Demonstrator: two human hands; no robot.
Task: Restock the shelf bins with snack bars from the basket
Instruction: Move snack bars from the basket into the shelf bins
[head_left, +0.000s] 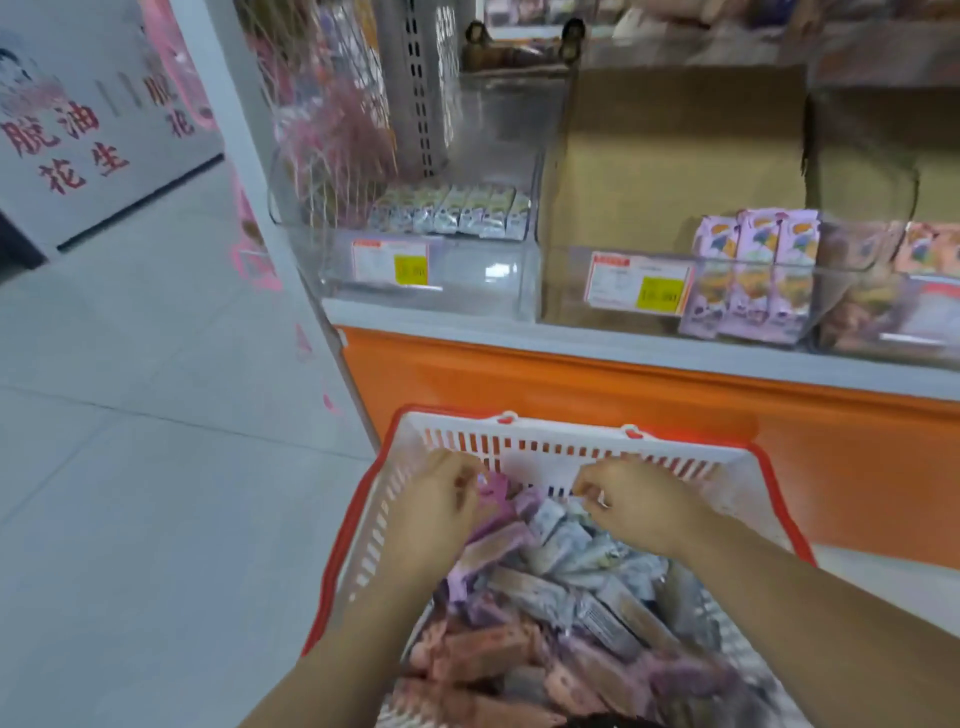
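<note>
A white basket with a red rim sits in front of me, full of wrapped snack bars in purple, grey-blue and pink. Both my hands are inside it at the far end. My left hand has its fingers curled on a purple snack bar. My right hand pinches a grey-blue snack bar at the top of the pile. Above, a clear shelf bin holds a short row of pale green bars. A second clear bin to its right holds purple packs.
The shelf has an orange base panel right behind the basket. A brown cardboard box stands behind the bins. Yellow price tags are fixed to the bin fronts. Pale tiled floor spreads to the left, with a white sign bearing red characters beyond it.
</note>
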